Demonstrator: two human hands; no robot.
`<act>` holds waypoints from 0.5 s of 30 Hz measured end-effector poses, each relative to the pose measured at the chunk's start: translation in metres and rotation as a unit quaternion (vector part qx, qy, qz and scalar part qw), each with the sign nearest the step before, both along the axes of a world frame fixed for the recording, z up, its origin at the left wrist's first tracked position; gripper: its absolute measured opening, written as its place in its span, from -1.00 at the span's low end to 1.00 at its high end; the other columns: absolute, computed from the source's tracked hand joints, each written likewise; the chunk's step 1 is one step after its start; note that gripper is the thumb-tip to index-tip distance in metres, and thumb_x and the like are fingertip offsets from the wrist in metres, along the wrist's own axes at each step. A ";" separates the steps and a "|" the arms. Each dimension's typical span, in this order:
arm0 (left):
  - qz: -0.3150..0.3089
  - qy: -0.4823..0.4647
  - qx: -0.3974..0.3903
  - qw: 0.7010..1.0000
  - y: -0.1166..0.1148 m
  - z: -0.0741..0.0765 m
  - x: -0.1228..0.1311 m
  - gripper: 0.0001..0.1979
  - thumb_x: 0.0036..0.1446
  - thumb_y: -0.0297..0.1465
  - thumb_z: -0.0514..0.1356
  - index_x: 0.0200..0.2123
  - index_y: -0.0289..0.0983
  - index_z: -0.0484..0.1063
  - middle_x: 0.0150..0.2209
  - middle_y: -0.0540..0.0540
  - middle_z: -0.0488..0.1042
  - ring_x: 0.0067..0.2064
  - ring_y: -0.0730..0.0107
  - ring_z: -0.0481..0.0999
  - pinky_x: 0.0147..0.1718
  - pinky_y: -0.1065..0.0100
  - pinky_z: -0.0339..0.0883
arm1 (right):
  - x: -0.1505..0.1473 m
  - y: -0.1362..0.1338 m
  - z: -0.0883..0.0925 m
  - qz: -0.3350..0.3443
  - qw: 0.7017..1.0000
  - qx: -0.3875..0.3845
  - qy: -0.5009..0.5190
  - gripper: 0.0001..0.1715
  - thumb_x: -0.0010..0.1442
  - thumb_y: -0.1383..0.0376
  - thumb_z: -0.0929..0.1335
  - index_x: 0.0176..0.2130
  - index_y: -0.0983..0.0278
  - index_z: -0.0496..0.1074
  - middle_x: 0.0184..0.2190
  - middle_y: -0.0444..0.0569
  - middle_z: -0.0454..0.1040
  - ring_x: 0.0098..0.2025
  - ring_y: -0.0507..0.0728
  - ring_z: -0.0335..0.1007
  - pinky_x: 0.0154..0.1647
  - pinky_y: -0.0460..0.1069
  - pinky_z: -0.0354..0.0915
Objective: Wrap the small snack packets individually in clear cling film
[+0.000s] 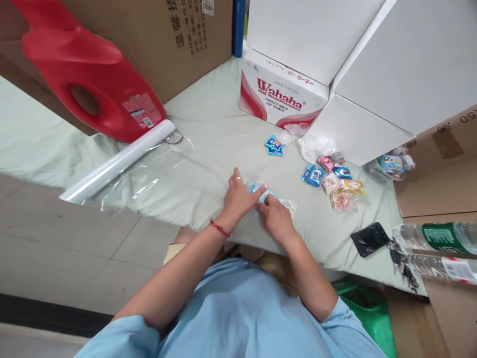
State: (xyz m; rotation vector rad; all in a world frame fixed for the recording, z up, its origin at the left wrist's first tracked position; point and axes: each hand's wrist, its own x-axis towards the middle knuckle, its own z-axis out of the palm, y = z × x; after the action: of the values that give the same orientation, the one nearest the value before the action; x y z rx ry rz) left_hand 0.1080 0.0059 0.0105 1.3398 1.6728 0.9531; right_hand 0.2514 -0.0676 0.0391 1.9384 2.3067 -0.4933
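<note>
A small blue packet inside clear plastic wrap point(270, 195) lies on the cloth-covered surface in front of me. My left hand point(239, 198) rests at its left side with fingers stretched out, and the thumb reaches across onto the packet. My right hand point(278, 217) is closed at the packet's near edge, its curled fingers gripping the plastic wrap; the fingertips are partly hidden. Farther back sits a small stack of blue packets point(275, 145). To the right is a pile of wrapped snacks, among them blue packets point(313, 175) and a yellow wrapper point(351, 186).
At left stand a red jug point(112, 79) and a roll of clear film point(119, 161). A Wahaba-labelled carton point(281, 94) and white boxes point(372, 129) line the back. On the right lie a black phone-like object point(370, 239), keys point(401, 261) and plastic bottles point(439, 236).
</note>
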 end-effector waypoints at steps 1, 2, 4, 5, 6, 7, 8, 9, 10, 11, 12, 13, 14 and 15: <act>-0.007 0.008 -0.003 1.000 0.000 0.001 0.001 -0.01 -0.07 -0.25 0.50 0.38 -0.38 0.24 0.20 -0.40 0.46 -0.05 0.06 0.61 0.03 0.09 0.48 | 0.000 0.000 0.000 0.000 1.000 0.001 0.000 -0.46 0.53 0.31 0.18 0.34 -0.01 0.43 0.01 0.07 0.44 -0.10 0.18 0.33 -0.27 -0.04 0.12; -0.007 0.000 -0.005 1.000 0.000 0.002 0.000 -0.12 -0.05 -0.32 0.46 0.34 -0.38 0.30 0.09 -0.33 0.54 -0.10 0.11 0.62 -0.01 0.12 0.50 | 0.000 -0.001 0.000 -0.001 1.000 0.002 0.001 -0.46 0.53 0.31 0.18 0.34 -0.01 0.43 0.00 0.07 0.44 -0.10 0.18 0.33 -0.27 -0.04 0.12; 0.006 -0.037 0.007 0.999 -0.002 0.002 -0.003 -0.46 0.08 -0.41 0.32 0.16 -0.34 0.47 -0.15 -0.16 0.61 -0.21 0.24 0.61 -0.10 0.21 0.50 | 0.000 -0.001 -0.001 -0.001 1.000 0.008 0.009 -0.45 0.54 0.30 0.17 0.37 -0.03 0.39 -0.01 0.05 0.43 -0.13 0.17 0.32 -0.28 -0.04 0.10; 0.007 -0.055 0.025 0.998 -0.004 0.003 -0.004 -0.60 0.13 -0.43 0.26 0.06 -0.31 0.54 -0.22 -0.10 0.61 -0.24 0.29 0.59 -0.13 0.25 0.50 | 0.001 -0.002 -0.002 0.000 1.000 0.012 0.015 -0.44 0.54 0.30 0.17 0.38 -0.05 0.38 -0.01 0.05 0.43 -0.15 0.16 0.32 -0.29 -0.04 0.10; -0.001 -0.067 0.049 0.997 -0.007 0.004 -0.006 -0.70 0.16 -0.43 0.22 -0.04 -0.28 0.58 -0.25 -0.07 0.60 -0.26 0.32 0.58 -0.16 0.28 0.49 | 0.001 -0.002 -0.003 0.002 1.000 0.016 0.020 -0.45 0.54 0.30 0.17 0.37 -0.05 0.39 -0.02 0.05 0.43 -0.15 0.16 0.32 -0.28 -0.04 0.11; -0.023 -0.073 0.076 0.994 -0.011 0.005 -0.006 -0.76 0.17 -0.43 0.21 -0.11 -0.26 0.61 -0.26 -0.06 0.60 -0.27 0.35 0.56 -0.17 0.30 0.48 | 0.002 -0.002 -0.004 0.003 0.999 0.020 0.026 -0.47 0.53 0.30 0.18 0.33 -0.02 0.43 -0.03 0.05 0.44 -0.15 0.17 0.32 -0.27 -0.03 0.12; -0.056 -0.073 0.101 0.991 -0.016 0.006 -0.005 -0.79 0.18 -0.43 0.20 -0.17 -0.24 0.62 -0.26 -0.05 0.60 -0.28 0.37 0.55 -0.19 0.32 0.47 | 0.002 -0.002 -0.006 0.004 0.999 0.024 0.032 -0.50 0.52 0.30 0.19 0.29 0.02 0.48 -0.04 0.06 0.44 -0.13 0.18 0.32 -0.26 -0.03 0.13; -0.100 -0.072 0.121 0.985 -0.021 0.008 -0.002 -0.80 0.18 -0.44 0.20 -0.21 -0.22 0.63 -0.28 -0.04 0.59 -0.29 0.38 0.54 -0.21 0.32 0.47 | 0.003 -0.002 -0.007 0.005 0.999 0.028 0.041 -0.53 0.51 0.32 0.21 0.23 0.07 0.53 -0.04 0.07 0.45 -0.11 0.19 0.32 -0.23 -0.03 0.15; -0.147 -0.071 0.137 0.977 -0.026 0.010 0.000 -0.80 0.18 -0.46 0.19 -0.23 -0.21 0.63 -0.29 -0.04 0.59 -0.29 0.38 0.54 -0.21 0.32 0.46 | 0.003 -0.002 -0.008 0.004 0.998 0.035 0.053 -0.55 0.49 0.33 0.22 0.18 0.12 0.56 -0.02 0.09 0.46 -0.08 0.20 0.32 -0.21 -0.03 0.18; -0.188 -0.072 0.150 0.968 -0.031 0.011 0.003 -0.79 0.19 -0.47 0.17 -0.24 -0.21 0.63 -0.28 -0.04 0.59 -0.27 0.37 0.55 -0.20 0.32 0.46 | 0.004 -0.003 -0.010 0.001 0.997 0.043 0.067 -0.57 0.48 0.35 0.23 0.15 0.16 0.58 0.00 0.11 0.46 -0.06 0.21 0.33 -0.18 -0.03 0.20; -0.213 -0.074 0.161 0.961 -0.034 0.011 0.005 -0.79 0.21 -0.46 0.17 -0.22 -0.20 0.62 -0.25 -0.06 0.60 -0.24 0.35 0.57 -0.16 0.31 0.47 | 0.004 -0.003 -0.011 -0.002 0.996 0.051 0.078 -0.58 0.47 0.36 0.23 0.12 0.19 0.59 0.01 0.12 0.46 -0.05 0.21 0.32 -0.16 -0.03 0.21; -0.213 -0.078 0.170 0.959 -0.035 0.010 0.006 -0.79 0.23 -0.44 0.17 -0.18 -0.20 0.61 -0.20 -0.07 0.61 -0.18 0.33 0.58 -0.12 0.29 0.47 | 0.005 -0.004 -0.013 -0.004 0.995 0.056 0.086 -0.59 0.47 0.35 0.24 0.12 0.20 0.59 0.01 0.11 0.46 -0.05 0.21 0.32 -0.16 -0.03 0.21; -0.184 -0.081 0.175 0.964 -0.035 0.008 0.005 -0.79 0.26 -0.41 0.17 -0.11 -0.20 0.59 -0.14 -0.09 0.60 -0.13 0.31 0.59 -0.09 0.28 0.47 | 0.005 -0.004 -0.014 -0.006 0.994 0.057 0.088 -0.58 0.47 0.35 0.23 0.12 0.18 0.59 -0.01 0.10 0.46 -0.07 0.20 0.32 -0.17 -0.03 0.21; -0.128 -0.081 0.175 0.973 -0.032 0.005 0.002 -0.77 0.28 -0.38 0.17 -0.05 -0.20 0.55 -0.09 -0.11 0.58 -0.09 0.30 0.58 -0.05 0.26 0.47 | 0.006 -0.005 -0.015 -0.007 0.995 0.057 0.087 -0.57 0.48 0.34 0.23 0.15 0.15 0.58 -0.04 0.07 0.45 -0.10 0.18 0.31 -0.19 -0.04 0.19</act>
State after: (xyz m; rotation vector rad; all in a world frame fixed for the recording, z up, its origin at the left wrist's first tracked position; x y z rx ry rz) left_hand 0.1098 -0.0260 0.0157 1.6142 1.2099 1.2022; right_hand 0.2571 -0.0725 0.0239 2.0402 2.4797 -0.5656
